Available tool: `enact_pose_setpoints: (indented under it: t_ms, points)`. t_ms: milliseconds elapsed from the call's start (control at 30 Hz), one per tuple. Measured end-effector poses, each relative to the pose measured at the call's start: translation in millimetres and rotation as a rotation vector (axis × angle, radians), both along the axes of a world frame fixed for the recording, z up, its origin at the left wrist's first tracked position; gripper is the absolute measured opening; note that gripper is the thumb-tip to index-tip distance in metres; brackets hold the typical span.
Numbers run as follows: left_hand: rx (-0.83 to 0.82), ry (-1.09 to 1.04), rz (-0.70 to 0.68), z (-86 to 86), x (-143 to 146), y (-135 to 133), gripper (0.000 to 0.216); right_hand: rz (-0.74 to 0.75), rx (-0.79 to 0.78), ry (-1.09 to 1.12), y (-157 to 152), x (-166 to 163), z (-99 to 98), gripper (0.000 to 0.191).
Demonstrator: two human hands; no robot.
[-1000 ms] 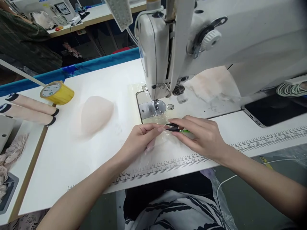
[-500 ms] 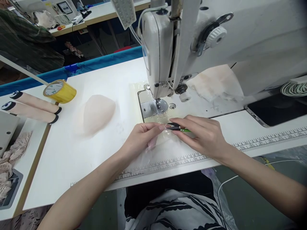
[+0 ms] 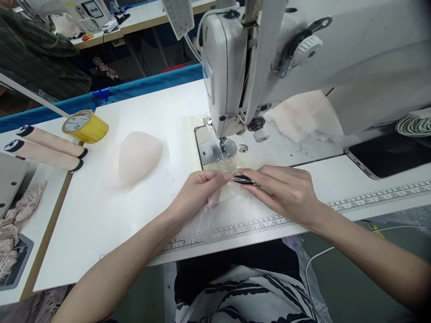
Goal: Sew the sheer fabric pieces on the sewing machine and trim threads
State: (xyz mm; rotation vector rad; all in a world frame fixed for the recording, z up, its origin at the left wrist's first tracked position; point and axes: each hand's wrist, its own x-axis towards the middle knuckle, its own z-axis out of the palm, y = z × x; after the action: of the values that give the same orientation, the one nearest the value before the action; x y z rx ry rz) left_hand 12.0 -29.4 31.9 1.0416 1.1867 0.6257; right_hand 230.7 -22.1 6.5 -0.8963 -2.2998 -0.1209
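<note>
In front of the sewing machine (image 3: 225,80), my left hand (image 3: 198,190) pinches a sheer pale pink fabric piece (image 3: 214,197) between thumb and forefinger. My right hand (image 3: 286,190) grips small thread snips (image 3: 243,179) with dark blades and a bit of green. The snips' tips meet the fabric edge by my left fingertips, just below the needle plate (image 3: 215,151). A beige sheer cup-shaped fabric piece (image 3: 139,157) lies on the white table to the left. Another pale fabric pile (image 3: 305,114) rests under the machine arm.
At the left stand a yellow tape roll (image 3: 85,126) and two peach thread spools (image 3: 47,154). A dark phone (image 3: 390,154) lies at the right. A printed ruler (image 3: 256,226) runs along the front edge. Lace (image 3: 22,215) is heaped at far left; a person's sleeve (image 3: 40,49) shows behind.
The snips' blades look closer together than before, and my right fingers have shifted slightly. My left hand keeps its pinch. The whole view has moved a little.
</note>
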Motion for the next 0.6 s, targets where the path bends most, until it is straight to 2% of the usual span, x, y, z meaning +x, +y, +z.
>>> enact_pose_setpoints:
  t_ms: [300,600]
  points:
    - [-0.002,-0.015,0.006,-1.0,-0.7,0.0,0.031,-0.041,-0.057,-0.006,-0.3,0.2,-0.8,0.022]
    - [0.006,-0.013,-0.005,-0.6,-0.8,-0.1,0.031,-0.022,-0.021,0.006,-0.1,0.2,-0.2,0.024]
